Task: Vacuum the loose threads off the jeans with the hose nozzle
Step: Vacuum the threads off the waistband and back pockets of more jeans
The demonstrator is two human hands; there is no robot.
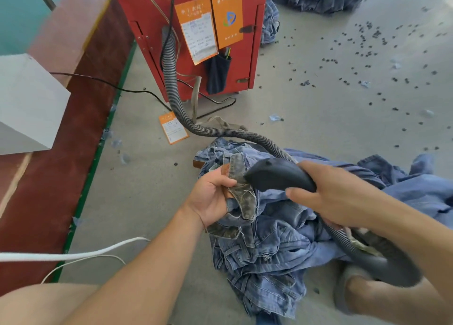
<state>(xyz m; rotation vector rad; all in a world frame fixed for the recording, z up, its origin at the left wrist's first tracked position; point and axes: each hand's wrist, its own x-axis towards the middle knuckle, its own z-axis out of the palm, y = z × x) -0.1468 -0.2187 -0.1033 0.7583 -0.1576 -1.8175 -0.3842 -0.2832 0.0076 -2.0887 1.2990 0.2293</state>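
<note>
1. Left hand [212,197]: grips the waistband of the jeans [269,229], heaped on the floor [152,192].
2. Right hand [335,197]: wraps the dark nozzle [274,176], tip against the waistband.
3. Hose [171,79]: runs to the red cabinet [152,13].

bare floor [152,192] left of jeans [274,238]; hose [171,79] crosses behind.

Grey concrete floor [318,118] strewn with dark scraps — red cabinet [152,13], maroon ledge [81,108].

The person is showing bare forearms with no sleeves, bare knees, and is wearing a grey slipper [348,290].
</note>
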